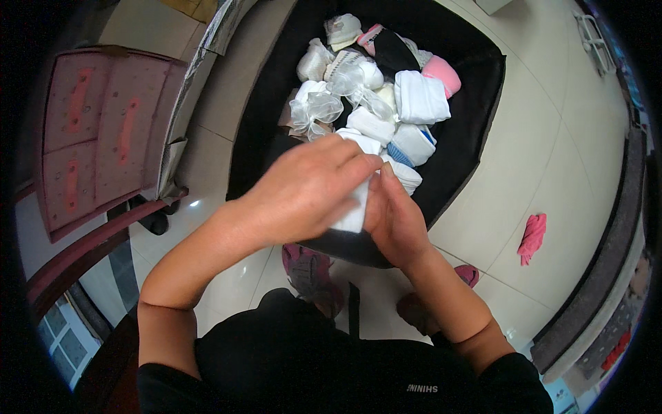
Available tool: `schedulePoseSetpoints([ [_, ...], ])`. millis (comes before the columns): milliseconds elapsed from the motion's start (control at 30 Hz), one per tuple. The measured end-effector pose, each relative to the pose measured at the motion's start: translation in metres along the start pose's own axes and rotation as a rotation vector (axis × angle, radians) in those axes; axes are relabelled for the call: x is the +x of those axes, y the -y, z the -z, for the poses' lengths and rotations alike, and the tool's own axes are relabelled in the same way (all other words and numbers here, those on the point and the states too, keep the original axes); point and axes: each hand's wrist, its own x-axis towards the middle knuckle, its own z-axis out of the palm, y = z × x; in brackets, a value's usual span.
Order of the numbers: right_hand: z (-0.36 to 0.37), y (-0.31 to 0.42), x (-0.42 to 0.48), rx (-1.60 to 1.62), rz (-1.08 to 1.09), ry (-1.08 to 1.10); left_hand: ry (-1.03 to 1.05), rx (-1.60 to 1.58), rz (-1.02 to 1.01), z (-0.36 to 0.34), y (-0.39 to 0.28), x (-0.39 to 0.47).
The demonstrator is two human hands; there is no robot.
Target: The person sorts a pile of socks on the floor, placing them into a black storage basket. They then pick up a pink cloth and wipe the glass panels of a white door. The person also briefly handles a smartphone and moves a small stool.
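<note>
Both hands meet over the near part of a black surface (460, 134), perhaps a padded seat or an open case, that bears many rolled and folded socks. My left hand (315, 181) is bent over a white cloth piece, probably a sock (354, 215), its fingertips by my right thumb. My right hand (395, 212) holds that piece's right side. Beyond them lie white sock bundles (370, 126), a white and blue one (412, 145), a folded white one (421, 97), a pink one (442, 76), a black one (395, 52) and sheer ribbon bows (357, 83).
A pink fabric drawer unit (103, 134) stands at the left, beside a silvery-edged panel (189, 93). A pink cloth (532, 239) lies on the tiled floor at the right. Pink shoes (307, 269) are below the hands. A dark ledge (595, 243) runs along the right.
</note>
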Motion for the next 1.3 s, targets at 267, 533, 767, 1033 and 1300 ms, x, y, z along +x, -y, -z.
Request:
schedulePoseSetpoints([
  [267,0.028,-0.007,0.005,-0.085,-0.047,-0.065,0.193,-0.486,0.173,0.018,0.013,-0.004],
  [533,0.018,0.006,-0.003,-0.645,0.0,0.148,-0.089,-0.716,0.469,0.002,0.049,-0.01],
  [767,0.035,-0.007,0.008,-0.526,-0.066,-0.047,-0.173,-0.475,0.17,-0.004,0.028,-0.005],
  [1033,0.044,0.011,0.019,0.242,-0.08,-0.036,-0.084,0.055,-0.108,-0.027,0.016,-0.003],
  [1300,0.043,0.008,0.019,0.166,-0.014,-0.159,-0.145,-0.421,0.143,-0.005,0.033,0.034],
])
